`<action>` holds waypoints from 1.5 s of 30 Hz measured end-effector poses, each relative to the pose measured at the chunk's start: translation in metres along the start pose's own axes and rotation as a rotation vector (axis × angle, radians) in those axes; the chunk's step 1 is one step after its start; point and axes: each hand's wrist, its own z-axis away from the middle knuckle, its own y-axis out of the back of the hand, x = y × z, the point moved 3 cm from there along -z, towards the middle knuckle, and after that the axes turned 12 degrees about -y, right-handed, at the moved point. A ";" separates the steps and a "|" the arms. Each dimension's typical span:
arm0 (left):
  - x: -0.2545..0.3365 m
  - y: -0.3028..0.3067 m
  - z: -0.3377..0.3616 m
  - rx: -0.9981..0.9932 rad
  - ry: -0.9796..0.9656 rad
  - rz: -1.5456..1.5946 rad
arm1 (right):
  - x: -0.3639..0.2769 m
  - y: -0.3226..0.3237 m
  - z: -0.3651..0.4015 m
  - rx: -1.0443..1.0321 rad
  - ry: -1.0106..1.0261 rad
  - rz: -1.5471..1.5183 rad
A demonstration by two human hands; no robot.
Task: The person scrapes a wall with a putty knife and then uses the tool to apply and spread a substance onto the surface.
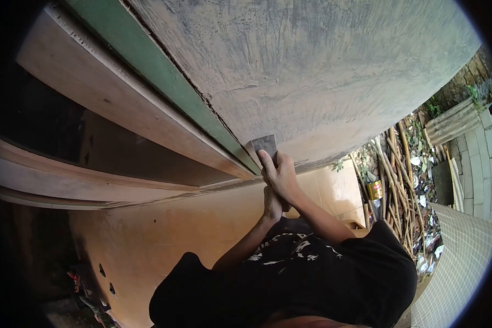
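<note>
In the head view, your right hand (pixel 280 174), just right of centre, grasps the grey block (pixel 264 143), which pokes out above your fingers against the wall (pixel 311 71), beside the green frame (pixel 164 71). Your fingers cover its lower end, so its long axis is unclear. Your left hand (pixel 272 205) is lower, farther from it; its grip cannot be told.

At centre you have one right hand (pixel 282 176), one left hand (pixel 273 205) and one grey block (pixel 264 143); one yellow can (pixel 374 190) right, one green strip (pixel 139 52) upper left.
</note>
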 end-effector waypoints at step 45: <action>-0.018 0.039 0.020 -0.253 0.474 0.093 | -0.021 -0.018 0.002 -0.217 -0.249 -0.355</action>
